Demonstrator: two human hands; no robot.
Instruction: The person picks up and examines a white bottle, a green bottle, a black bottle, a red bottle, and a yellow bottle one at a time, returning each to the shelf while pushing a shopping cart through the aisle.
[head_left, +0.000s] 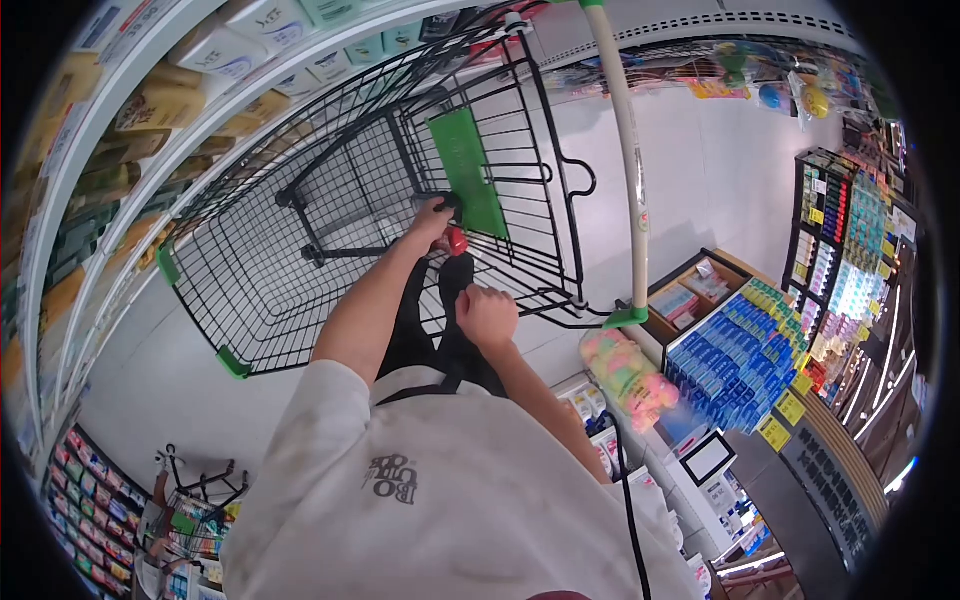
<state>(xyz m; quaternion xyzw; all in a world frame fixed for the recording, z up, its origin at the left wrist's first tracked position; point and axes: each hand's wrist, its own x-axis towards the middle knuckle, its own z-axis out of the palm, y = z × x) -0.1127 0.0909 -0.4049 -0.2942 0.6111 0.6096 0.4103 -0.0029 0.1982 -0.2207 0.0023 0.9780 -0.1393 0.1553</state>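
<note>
The right hand, at frame centre above the white shirt, is clenched into a fist just beside the lower wire of the shopping cart; whether it holds anything cannot be determined. Further out, the left hand grasps a red part on the cart, beneath the green flap. Shelves run along the upper left.

- Red thing, centre: mostly covered by the gripping left hand; kind unclear.
- Right hand: fisted, palm hidden; contents unclear.
- Shelf boxes, 10 o'clock: print blurred, row cut by the frame edge.
- Rack packets, 3 o'clock: too small to read.
- Cart handle, 12 o'clock: top cut off.
</note>
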